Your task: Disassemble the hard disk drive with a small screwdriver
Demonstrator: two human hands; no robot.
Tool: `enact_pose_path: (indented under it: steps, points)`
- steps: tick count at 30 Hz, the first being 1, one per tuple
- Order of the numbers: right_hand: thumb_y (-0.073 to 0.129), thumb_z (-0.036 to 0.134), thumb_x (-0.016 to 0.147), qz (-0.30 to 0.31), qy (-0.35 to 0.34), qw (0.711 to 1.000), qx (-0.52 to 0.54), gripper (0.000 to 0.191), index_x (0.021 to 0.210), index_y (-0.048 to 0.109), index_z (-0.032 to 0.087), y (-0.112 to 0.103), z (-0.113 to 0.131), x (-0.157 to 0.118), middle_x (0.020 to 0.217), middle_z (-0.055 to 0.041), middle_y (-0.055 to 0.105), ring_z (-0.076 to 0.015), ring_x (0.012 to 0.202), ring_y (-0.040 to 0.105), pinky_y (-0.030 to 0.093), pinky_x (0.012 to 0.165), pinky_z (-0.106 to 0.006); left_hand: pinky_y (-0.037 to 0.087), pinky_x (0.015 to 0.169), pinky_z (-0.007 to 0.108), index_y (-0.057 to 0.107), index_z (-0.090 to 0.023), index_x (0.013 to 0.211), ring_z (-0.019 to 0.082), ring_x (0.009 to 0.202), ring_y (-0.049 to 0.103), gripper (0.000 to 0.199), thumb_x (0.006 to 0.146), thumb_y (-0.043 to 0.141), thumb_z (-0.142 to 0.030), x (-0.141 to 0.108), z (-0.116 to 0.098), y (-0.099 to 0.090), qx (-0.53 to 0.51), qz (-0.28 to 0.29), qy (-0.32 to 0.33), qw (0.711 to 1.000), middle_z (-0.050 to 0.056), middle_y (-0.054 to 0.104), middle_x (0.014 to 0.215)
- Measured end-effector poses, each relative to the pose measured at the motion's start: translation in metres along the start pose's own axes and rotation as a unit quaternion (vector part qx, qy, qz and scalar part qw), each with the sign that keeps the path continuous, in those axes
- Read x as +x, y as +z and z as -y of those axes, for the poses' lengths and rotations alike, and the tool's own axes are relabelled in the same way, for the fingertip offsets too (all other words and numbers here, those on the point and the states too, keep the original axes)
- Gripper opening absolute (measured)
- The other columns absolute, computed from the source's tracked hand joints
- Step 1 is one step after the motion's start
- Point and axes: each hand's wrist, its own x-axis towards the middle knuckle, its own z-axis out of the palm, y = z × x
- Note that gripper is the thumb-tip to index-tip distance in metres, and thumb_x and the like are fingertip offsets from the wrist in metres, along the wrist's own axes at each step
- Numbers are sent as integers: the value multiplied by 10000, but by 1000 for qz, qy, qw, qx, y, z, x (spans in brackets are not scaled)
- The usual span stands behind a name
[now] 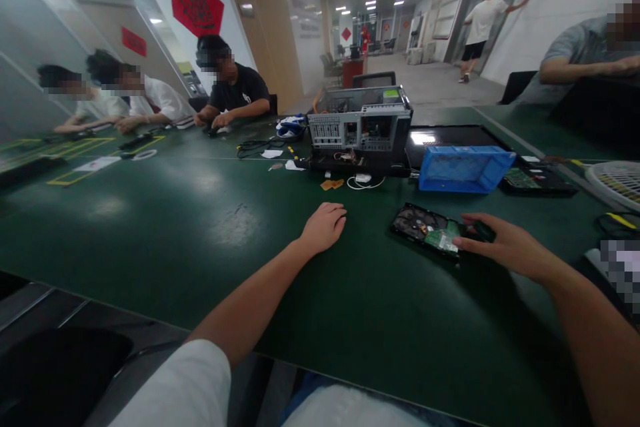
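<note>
A hard drive [425,229] lies on the green table [200,247] in front of me, its dark casing and green circuit board facing up. My right hand [493,240] grips its right end, thumb against the circuit board and index finger at the far corner. Something dark shows between that thumb and finger; I cannot make out what it is. My left hand [325,225] rests palm down on the table to the left of the drive, fingers loosely stretched and holding nothing.
Behind the drive stand an opened computer case [357,123] and a blue plastic bin [465,170]. A white cable [367,183] and scraps lie before the case. Circuit-board parts [530,180] and a racket [617,180] are at right. Several people sit around the table.
</note>
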Motion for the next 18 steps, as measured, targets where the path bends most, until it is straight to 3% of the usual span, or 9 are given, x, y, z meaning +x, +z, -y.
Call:
enact_pose_path:
  steps: [3, 6, 8, 10, 13, 15, 18]
  points:
    - [675, 760, 712, -10, 11, 1000, -2, 797, 1326, 628, 255, 1, 0, 1, 1279, -125, 680, -395, 1033, 670, 570, 824, -525, 445, 1103, 409, 665, -181, 1270, 238, 1277, 534, 376, 1014, 437, -335, 3, 16, -5, 17, -20, -10, 1000, 94, 633, 1339]
    - [647, 780, 721, -23, 23, 999, 13, 785, 1303, 640, 252, -1, 4, 0, 1222, -131, 705, -353, 915, 689, 574, 726, -474, 435, 1099, 414, 654, -168, 1275, 261, 1267, 544, 398, 997, 451, -368, 6, 57, -21, 68, -33, -119, 990, 116, 643, 1316]
    - [632, 785, 729, -31, 30, 999, 28, 777, 1289, 648, 246, -2, 7, -1, 1184, -133, 718, -331, 851, 688, 566, 694, -457, 418, 1102, 418, 597, -136, 1336, 286, 1290, 527, 469, 978, 465, -409, 3, 97, -36, 125, -43, -230, 964, 145, 610, 1361]
    - [617, 785, 743, -33, 38, 998, 41, 767, 1277, 655, 236, -2, 8, -2, 1174, -135, 721, -322, 838, 682, 558, 697, -450, 403, 1086, 491, 536, -33, 1365, 365, 1316, 493, 594, 950, 496, -456, -6, 139, -54, 146, -44, -288, 945, 248, 550, 1397]
    - [606, 779, 763, -34, 56, 997, 47, 746, 1277, 660, 239, 0, 6, 0, 1205, -122, 708, -330, 905, 672, 550, 732, -447, 366, 1091, 496, 491, 12, 1356, 400, 1372, 420, 733, 931, 471, -585, -27, 195, -80, 207, -10, -435, 876, 295, 471, 1454]
    - [608, 775, 769, -34, 60, 996, 48, 737, 1282, 657, 249, 2, 2, 2, 1231, -111, 696, -326, 937, 665, 549, 745, -439, 364, 1066, 527, 429, 79, 1369, 438, 1377, 394, 798, 953, 414, -602, -40, 221, -94, 209, 0, -474, 855, 354, 410, 1473]
    - [604, 777, 771, -36, 56, 997, 48, 735, 1280, 661, 250, 4, -2, 4, 1213, -111, 699, -315, 931, 661, 548, 750, -433, 398, 1020, 484, 488, 72, 1289, 409, 1307, 465, 792, 961, 380, -641, -49, 245, -104, 197, 39, -494, 846, 331, 503, 1395]
